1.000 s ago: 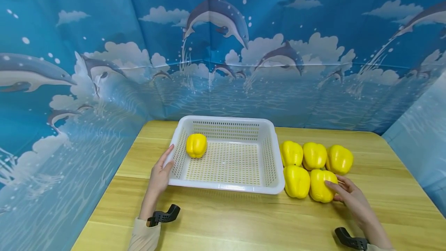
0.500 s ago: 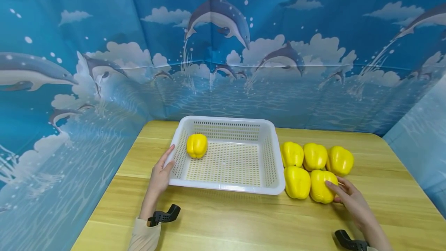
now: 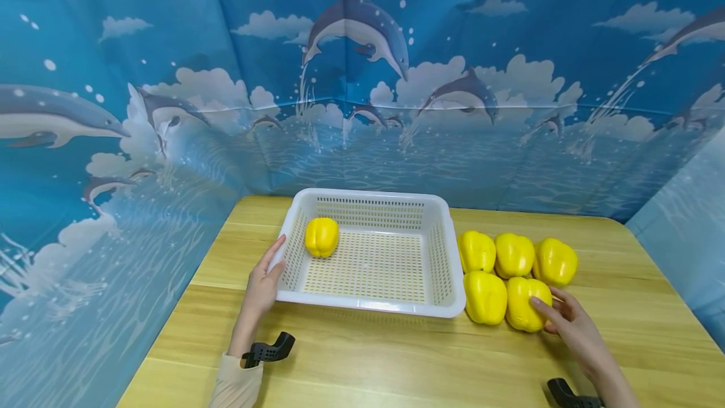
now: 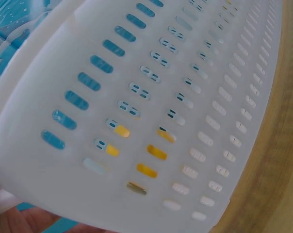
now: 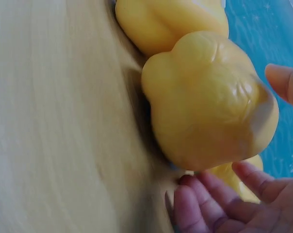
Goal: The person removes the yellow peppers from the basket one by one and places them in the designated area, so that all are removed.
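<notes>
In the head view a white plastic basket (image 3: 368,305) stands on the table with one yellow bell pepper (image 3: 322,237) inside at its left. My left hand (image 3: 262,285) holds the basket's left rim; in the left wrist view its fingers (image 4: 37,218) show at the rim, partly hidden by the basket wall. Right of the basket, several more yellow bell peppers sit in two rows. My right hand (image 3: 572,323) is around the right side of the front-right bell pepper (image 3: 528,305). In the right wrist view, fingertips meet that pepper's side while the thumb (image 5: 286,85) stands slightly apart.
Close to the basket's right wall stands the front-left pepper (image 3: 485,298). Behind it are three more, including the far-right pepper (image 3: 555,262). The wooden table (image 3: 396,364) ends at a blue dolphin curtain (image 3: 362,150) at the back and sides.
The view has shifted very slightly. Both hands, the basket and the peppers stay in the same places relative to one another.
</notes>
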Motion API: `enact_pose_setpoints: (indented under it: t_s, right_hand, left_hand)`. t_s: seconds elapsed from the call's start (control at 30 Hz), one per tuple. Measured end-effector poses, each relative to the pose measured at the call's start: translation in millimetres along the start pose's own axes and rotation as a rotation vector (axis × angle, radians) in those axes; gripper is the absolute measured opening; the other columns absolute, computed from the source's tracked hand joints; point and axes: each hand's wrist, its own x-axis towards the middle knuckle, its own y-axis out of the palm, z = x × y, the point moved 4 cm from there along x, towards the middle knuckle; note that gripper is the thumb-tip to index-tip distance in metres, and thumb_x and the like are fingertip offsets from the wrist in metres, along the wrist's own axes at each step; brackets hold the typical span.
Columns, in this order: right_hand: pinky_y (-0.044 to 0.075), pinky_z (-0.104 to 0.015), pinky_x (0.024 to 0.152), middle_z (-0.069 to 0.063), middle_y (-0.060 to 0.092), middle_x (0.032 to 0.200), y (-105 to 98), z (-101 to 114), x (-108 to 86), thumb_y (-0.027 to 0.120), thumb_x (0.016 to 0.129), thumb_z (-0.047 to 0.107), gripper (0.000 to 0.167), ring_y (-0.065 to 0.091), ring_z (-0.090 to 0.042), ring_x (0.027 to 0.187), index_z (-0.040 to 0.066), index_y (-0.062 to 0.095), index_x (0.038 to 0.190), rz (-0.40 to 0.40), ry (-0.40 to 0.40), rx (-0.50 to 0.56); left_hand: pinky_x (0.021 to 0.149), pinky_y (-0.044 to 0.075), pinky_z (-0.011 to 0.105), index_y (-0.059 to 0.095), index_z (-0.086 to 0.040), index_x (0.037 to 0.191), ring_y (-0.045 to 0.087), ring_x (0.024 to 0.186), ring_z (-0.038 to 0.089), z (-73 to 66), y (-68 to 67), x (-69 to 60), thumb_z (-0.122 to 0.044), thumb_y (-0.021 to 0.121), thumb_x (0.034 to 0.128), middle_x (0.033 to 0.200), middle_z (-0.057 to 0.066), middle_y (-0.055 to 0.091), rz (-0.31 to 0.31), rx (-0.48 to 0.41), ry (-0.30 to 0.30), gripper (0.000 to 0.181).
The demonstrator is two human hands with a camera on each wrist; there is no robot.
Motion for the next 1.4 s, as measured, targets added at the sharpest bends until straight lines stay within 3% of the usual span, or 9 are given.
enact_pose_setpoints:
  t_s: [0.27,0.4,0.67,0.77,0.83,0.93,1.0,1.13,1.4]
  right_hand:
    - [0.049,-0.028,0.075,-0.036,0.003,0.148,-4.1,4.3,-7.4,0.049,0.092,0.055,0.098,0.020,-0.048,0.130,-0.004,-0.006,0.148,-0.041,-0.026,-0.004]
    - [0.049,-0.027,0.070,-0.031,0.011,0.149,-6.8,9.2,-12.4,0.049,0.092,0.054,0.094,0.029,-0.042,0.124,-0.003,0.002,0.149,-0.133,-0.056,-0.025]
    - [0.039,-0.012,0.061,-0.028,0.024,0.147,-1.7,35.7,-31.4,0.053,0.093,0.047,0.078,0.034,-0.041,0.122,-0.001,0.025,0.147,-0.296,-0.155,-0.075]
    - [0.039,-0.013,0.064,-0.025,0.030,0.145,4.6,48.1,-36.7,0.054,0.093,0.045,0.071,0.042,-0.029,0.116,0.000,0.034,0.143,-0.340,-0.214,-0.096]
    - [0.038,-0.013,0.067,-0.022,0.036,0.141,10.2,57.8,-39.5,0.055,0.093,0.043,0.065,0.046,-0.014,0.108,0.000,0.040,0.140,-0.361,-0.270,-0.111]
    - [0.039,-0.011,0.070,-0.018,0.046,0.132,19.4,73.6,-42.4,0.056,0.094,0.040,0.057,0.046,0.004,0.097,0.001,0.048,0.134,-0.372,-0.366,-0.122]
    - [0.040,-0.012,0.071,-0.016,0.052,0.126,26.0,84.5,-43.6,0.057,0.094,0.037,0.050,0.047,0.009,0.093,0.001,0.052,0.129,-0.367,-0.436,-0.127]
    - [0.041,-0.015,0.073,-0.012,0.060,0.115,39.8,104.2,-43.8,0.058,0.095,0.030,0.038,0.051,0.005,0.093,0.004,0.058,0.123,-0.349,-0.557,-0.143]
    - [0.043,-0.018,0.073,-0.006,0.058,0.114,67.2,144.1,-43.2,0.061,0.093,0.026,0.030,0.053,-0.008,0.094,0.006,0.062,0.116,-0.238,-0.689,-0.171]
  left_hand:
    - [0.096,0.039,0.054,0.034,-0.024,0.149,0.043,0.126,0.035,0.7,0.0,0.3,-0.010,0.040,0.1012,0.151,0.010,0.030,0.002,0.003,-0.001,0.050]
    - [0.097,0.039,0.053,0.034,-0.024,0.149,0.042,0.126,0.034,1.3,-0.3,0.1,-0.011,0.041,0.1012,0.152,0.010,0.029,0.000,0.001,-0.002,0.050]
    - [0.095,0.040,0.053,0.034,-0.024,0.148,0.044,0.125,0.035,1.1,-0.4,0.3,-0.011,0.040,0.1011,0.151,0.011,0.030,-0.005,0.007,0.004,0.049]
    - [0.095,0.041,0.054,0.034,-0.024,0.149,0.044,0.124,0.035,1.4,-0.3,0.2,-0.011,0.041,0.1011,0.151,0.011,0.030,-0.005,0.009,0.004,0.050]
    - [0.095,0.040,0.054,0.034,-0.024,0.149,0.043,0.125,0.035,1.6,-0.2,0.3,-0.011,0.040,0.1011,0.151,0.010,0.030,-0.003,0.007,0.003,0.050]
    - [0.096,0.039,0.054,0.034,-0.024,0.149,0.043,0.126,0.035,1.9,-0.4,0.3,-0.010,0.040,0.1011,0.152,0.010,0.029,-0.002,0.004,0.001,0.050]
    - [0.096,0.040,0.054,0.034,-0.024,0.148,0.043,0.126,0.035,2.1,-0.5,0.5,-0.011,0.041,0.1011,0.152,0.010,0.029,-0.002,0.004,0.000,0.050]
    - [0.097,0.038,0.054,0.034,-0.024,0.149,0.041,0.128,0.035,0.8,-0.4,0.5,-0.010,0.040,0.1012,0.152,0.009,0.028,0.003,0.003,0.003,0.050]
    - [0.097,0.038,0.054,0.034,-0.025,0.148,0.041,0.128,0.035,1.5,-0.2,1.1,-0.010,0.041,0.1012,0.152,0.009,0.029,0.000,0.015,0.005,0.050]
